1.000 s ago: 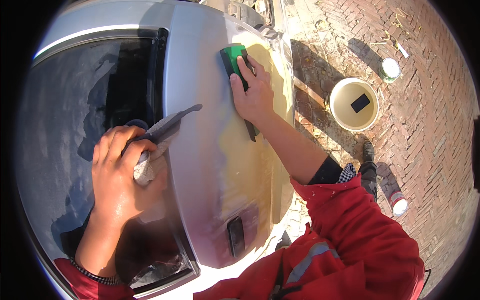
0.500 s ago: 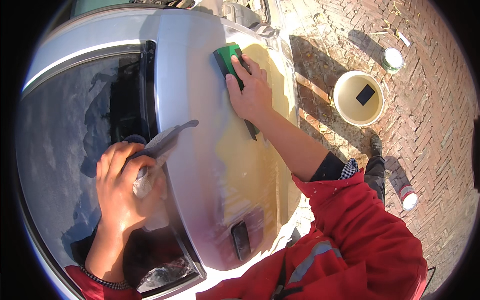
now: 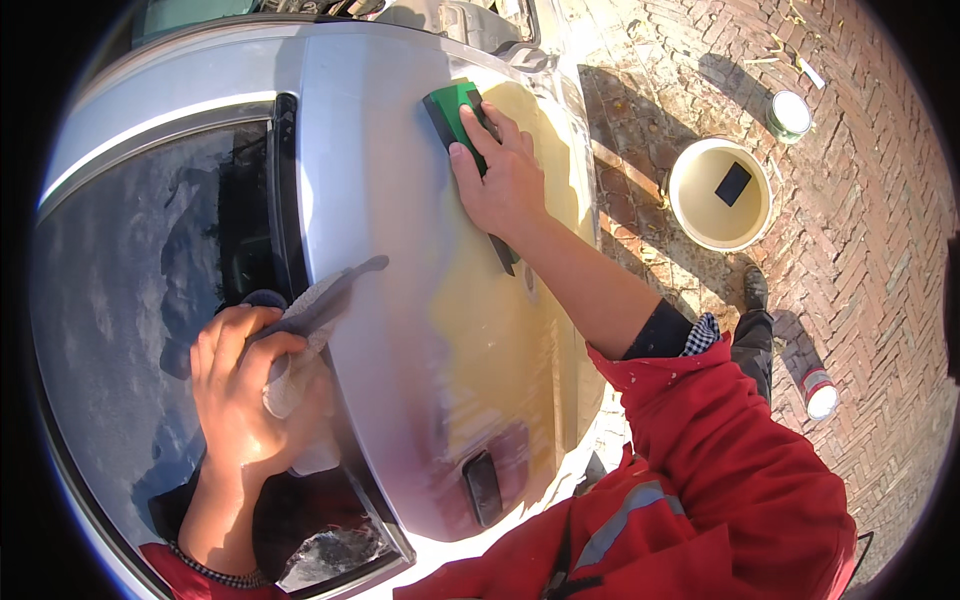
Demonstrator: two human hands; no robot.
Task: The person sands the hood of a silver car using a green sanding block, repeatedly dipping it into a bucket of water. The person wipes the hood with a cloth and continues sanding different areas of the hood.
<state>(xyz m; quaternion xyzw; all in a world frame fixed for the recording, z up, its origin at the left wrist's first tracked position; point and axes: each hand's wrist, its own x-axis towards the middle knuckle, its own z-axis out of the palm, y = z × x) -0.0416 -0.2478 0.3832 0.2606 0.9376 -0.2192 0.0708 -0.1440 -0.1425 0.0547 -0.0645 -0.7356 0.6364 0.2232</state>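
My right hand [image 3: 505, 190] is closed round a long green sanding block [image 3: 452, 100] with a dark face. It presses the block on the silver car door [image 3: 385, 360], at the edge of a patch of yellowish filler [image 3: 485, 310]. On the left, my left hand [image 3: 240, 390] has its fingers curled round a crumpled white cloth [image 3: 285, 388] by the lower edge of the dark side window [image 3: 110, 300]. A narrow grey shape crosses the cloth onto the door; whether it is a strip or a shadow I cannot tell.
A black door handle [image 3: 482, 488] sits in a reddish area near me. To the right, on brick paving [image 3: 850, 250], stand a cream bucket [image 3: 690, 225] with a dark rectangular pad [image 3: 733, 184] inside, a pale-lidded can [image 3: 789, 116] and a red can [image 3: 819, 392]. My foot [image 3: 755, 288] is beside the bucket.
My left hand and the cloth sit slightly lower in the picture. The right hand stays on the sanding block with little visible movement. The whole view has shifted a little.
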